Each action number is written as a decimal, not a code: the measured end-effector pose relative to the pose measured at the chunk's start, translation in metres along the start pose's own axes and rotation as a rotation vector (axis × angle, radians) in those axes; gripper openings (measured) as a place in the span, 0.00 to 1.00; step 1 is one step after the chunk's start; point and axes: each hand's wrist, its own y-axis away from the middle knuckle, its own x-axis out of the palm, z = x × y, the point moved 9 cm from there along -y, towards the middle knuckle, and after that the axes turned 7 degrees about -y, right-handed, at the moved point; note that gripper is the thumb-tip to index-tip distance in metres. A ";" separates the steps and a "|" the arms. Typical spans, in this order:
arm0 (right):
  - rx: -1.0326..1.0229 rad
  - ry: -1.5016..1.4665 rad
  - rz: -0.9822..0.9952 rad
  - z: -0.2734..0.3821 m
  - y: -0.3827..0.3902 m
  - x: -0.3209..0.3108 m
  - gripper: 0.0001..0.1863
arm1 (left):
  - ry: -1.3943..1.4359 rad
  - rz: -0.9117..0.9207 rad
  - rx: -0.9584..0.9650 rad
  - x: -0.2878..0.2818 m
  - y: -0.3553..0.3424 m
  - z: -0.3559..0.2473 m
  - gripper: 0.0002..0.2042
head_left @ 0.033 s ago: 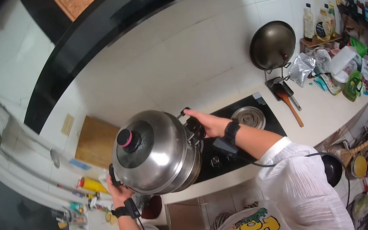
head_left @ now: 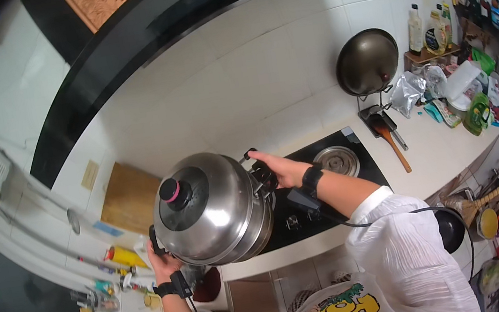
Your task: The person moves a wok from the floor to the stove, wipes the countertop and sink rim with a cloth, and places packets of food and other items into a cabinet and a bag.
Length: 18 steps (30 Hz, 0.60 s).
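Both my hands hold a large stainless steel steamer pot [head_left: 221,225] by its two side handles. Its domed lid [head_left: 225,185], with a glass center and a black knob [head_left: 169,190] ringed in pink, is on. My left hand [head_left: 163,266] is closed at the left black handle, its fingers partly hidden beneath. On the other side, my right hand [head_left: 282,168] is wrapped round the right handle, thumb on top. The pot looks tilted and covers the left part of the black stove [head_left: 357,186]; whether it touches the stove I cannot tell.
One burner [head_left: 336,162] shows on the stove's right. Beyond it lie a wooden spatula [head_left: 395,144] and a wok lid [head_left: 368,62] against the wall. Bottles [head_left: 414,29] and bags [head_left: 408,93] crowd the right counter. A wooden board [head_left: 130,199] leans behind the pot. A cable [head_left: 369,224] trails along my right arm.
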 end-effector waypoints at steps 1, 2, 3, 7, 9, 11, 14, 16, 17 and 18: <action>-0.003 0.046 -0.036 -0.001 -0.021 -0.014 0.26 | -0.004 0.021 -0.030 0.004 -0.012 0.007 0.25; -0.021 0.039 -0.055 -0.002 -0.035 -0.032 0.26 | -0.008 0.044 -0.060 0.009 -0.025 0.017 0.24; -0.030 0.011 -0.024 -0.004 -0.043 -0.030 0.27 | -0.017 0.033 0.013 0.006 -0.041 0.013 0.23; -0.038 0.030 -0.095 -0.005 -0.086 -0.063 0.31 | 0.011 0.094 -0.126 0.002 -0.107 0.034 0.23; -0.043 0.036 -0.160 -0.008 -0.104 -0.078 0.31 | 0.063 -0.024 -0.161 -0.007 -0.130 0.039 0.23; -0.066 0.015 -0.216 -0.011 -0.109 -0.076 0.33 | 0.066 -0.023 -0.177 -0.008 -0.144 0.041 0.23; -0.104 0.016 -0.242 -0.003 -0.097 -0.054 0.35 | 0.063 0.046 -0.102 -0.009 -0.172 0.029 0.23; -0.132 -0.015 -0.248 -0.003 -0.116 -0.076 0.36 | 0.064 0.107 -0.143 0.002 -0.191 0.043 0.22; -0.134 -0.020 -0.275 -0.005 -0.125 -0.086 0.34 | 0.063 0.132 -0.176 0.006 -0.194 0.049 0.23; -0.129 -0.023 -0.295 -0.006 -0.131 -0.089 0.33 | 0.058 0.139 -0.179 0.004 -0.199 0.048 0.23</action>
